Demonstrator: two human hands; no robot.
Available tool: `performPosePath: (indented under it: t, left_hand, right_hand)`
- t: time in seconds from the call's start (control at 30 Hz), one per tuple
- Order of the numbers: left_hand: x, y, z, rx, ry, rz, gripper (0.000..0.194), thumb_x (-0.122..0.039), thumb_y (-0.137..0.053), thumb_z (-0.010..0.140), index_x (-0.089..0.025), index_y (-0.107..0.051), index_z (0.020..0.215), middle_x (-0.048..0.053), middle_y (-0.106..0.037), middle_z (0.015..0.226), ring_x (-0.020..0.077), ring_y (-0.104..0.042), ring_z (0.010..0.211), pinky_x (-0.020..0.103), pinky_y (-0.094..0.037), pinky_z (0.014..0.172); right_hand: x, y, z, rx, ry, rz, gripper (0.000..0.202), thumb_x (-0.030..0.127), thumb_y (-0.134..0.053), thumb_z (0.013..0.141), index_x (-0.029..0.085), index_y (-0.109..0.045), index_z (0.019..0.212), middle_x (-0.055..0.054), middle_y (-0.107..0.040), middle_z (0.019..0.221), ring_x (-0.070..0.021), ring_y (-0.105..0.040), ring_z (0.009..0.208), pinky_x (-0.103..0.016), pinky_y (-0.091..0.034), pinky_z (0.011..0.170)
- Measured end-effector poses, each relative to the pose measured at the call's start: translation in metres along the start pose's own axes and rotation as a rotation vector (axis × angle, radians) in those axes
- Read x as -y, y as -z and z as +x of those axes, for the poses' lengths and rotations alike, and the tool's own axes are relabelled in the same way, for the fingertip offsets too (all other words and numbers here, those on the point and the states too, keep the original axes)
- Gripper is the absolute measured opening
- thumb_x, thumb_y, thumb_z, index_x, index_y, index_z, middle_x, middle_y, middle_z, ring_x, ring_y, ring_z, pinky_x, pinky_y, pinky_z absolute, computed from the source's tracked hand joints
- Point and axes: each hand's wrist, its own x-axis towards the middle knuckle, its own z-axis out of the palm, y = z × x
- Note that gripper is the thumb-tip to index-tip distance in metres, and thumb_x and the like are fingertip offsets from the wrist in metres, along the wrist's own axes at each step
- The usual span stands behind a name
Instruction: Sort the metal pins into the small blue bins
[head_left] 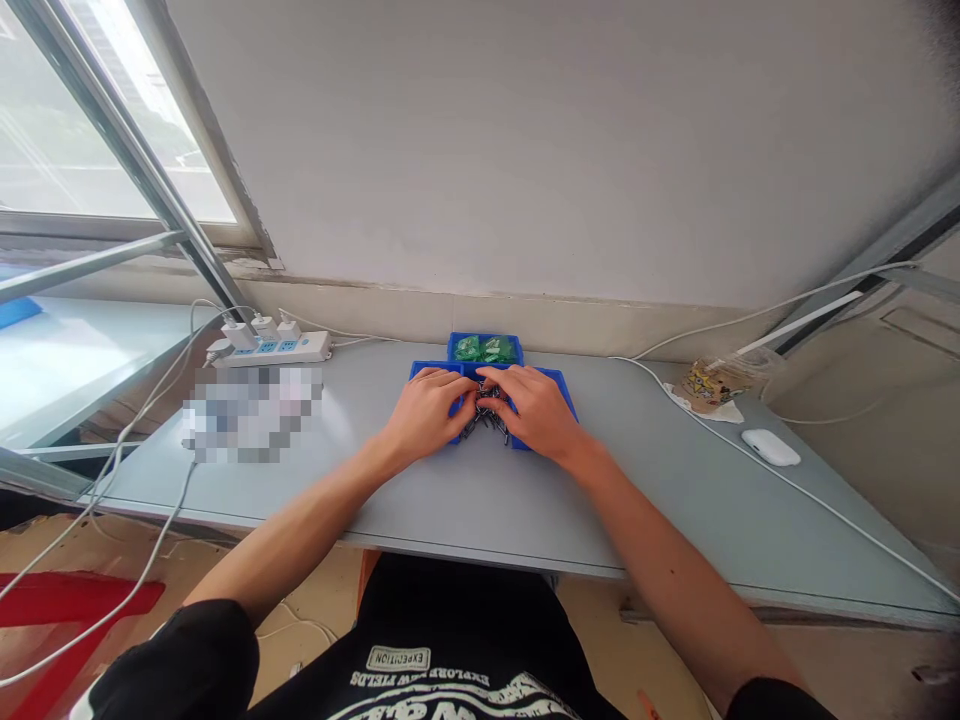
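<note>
My left hand [433, 408] and my right hand [537, 408] meet over a pile of small dark metal pieces [491, 418], perhaps screws or pins. Both hands have curled fingers, with thumbs and forefingers drawn in close to each other. What sits between the fingertips is too small and too covered to make out. Around and beneath the hands are blue plastic bins [559, 380], partly hidden by them. Just behind stands another blue bin [453, 350] with green plastic packets [486, 348] in it.
On the left of the grey table [465, 510] lies a power strip [289, 348] with plugs and white cables, near a blurred-out patch. To the right are a plastic cup [720, 380] on a tissue, a white earphone case [771, 447] and a long cable [810, 490]. A wall rises behind.
</note>
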Motion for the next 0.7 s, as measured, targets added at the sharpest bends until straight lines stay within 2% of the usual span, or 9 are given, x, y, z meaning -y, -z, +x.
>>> performPosePath:
  t: [0.17, 0.3, 0.43, 0.57, 0.7]
  left_hand:
    - [-0.0002, 0.0001, -0.0002, 0.006, 0.007, 0.001, 0.021, -0.023, -0.051, 0.101, -0.021, -0.072, 0.097, 0.003, -0.074, 0.087, 0.0193, -0.069, 0.087, 0.035, -0.049, 0.09]
    - [-0.0001, -0.0006, -0.0002, -0.003, 0.008, 0.0, 0.021, -0.024, -0.051, 0.101, -0.022, -0.072, 0.097, 0.003, -0.074, 0.087, 0.0191, -0.069, 0.086, 0.035, -0.049, 0.09]
    - [-0.0002, -0.001, -0.0004, -0.001, -0.002, -0.001, 0.021, -0.024, -0.051, 0.101, -0.022, -0.071, 0.097, 0.002, -0.074, 0.085, 0.019, -0.069, 0.085, 0.035, -0.048, 0.089]
    - [-0.0011, -0.0003, -0.0001, 0.002, 0.004, -0.004, 0.022, -0.024, -0.05, 0.101, -0.021, -0.071, 0.097, 0.002, -0.074, 0.087, 0.0189, -0.069, 0.086, 0.035, -0.048, 0.09]
    - [-0.002, 0.0006, 0.0003, 0.016, 0.016, 0.001, 0.023, -0.024, -0.05, 0.101, -0.022, -0.072, 0.096, 0.003, -0.074, 0.086, 0.0192, -0.069, 0.085, 0.035, -0.048, 0.089]
  right_hand:
    - [0.0011, 0.001, 0.0001, 0.003, -0.007, 0.012, 0.017, 0.029, -0.046, 0.108, 0.022, -0.061, 0.103, -0.006, -0.073, 0.095, -0.0231, -0.065, 0.085, -0.037, -0.048, 0.079]
    - [0.0018, 0.0015, 0.0006, -0.002, -0.024, 0.034, 0.013, 0.031, -0.052, 0.106, 0.022, -0.06, 0.113, -0.007, -0.073, 0.101, -0.0235, -0.065, 0.087, -0.038, -0.049, 0.08]
    - [0.002, 0.0017, 0.0013, 0.016, -0.004, 0.005, 0.019, 0.029, -0.045, 0.108, 0.022, -0.06, 0.099, -0.007, -0.072, 0.095, -0.0234, -0.065, 0.088, -0.037, -0.048, 0.08]
    - [0.0024, 0.0025, 0.0013, 0.002, -0.011, 0.027, 0.013, 0.031, -0.05, 0.107, 0.022, -0.06, 0.11, -0.007, -0.073, 0.099, -0.0232, -0.065, 0.088, -0.037, -0.049, 0.081]
    - [0.003, 0.0026, 0.0009, 0.033, -0.021, 0.019, 0.015, 0.029, -0.047, 0.107, 0.022, -0.059, 0.101, -0.007, -0.071, 0.096, -0.0235, -0.065, 0.087, -0.036, -0.048, 0.077]
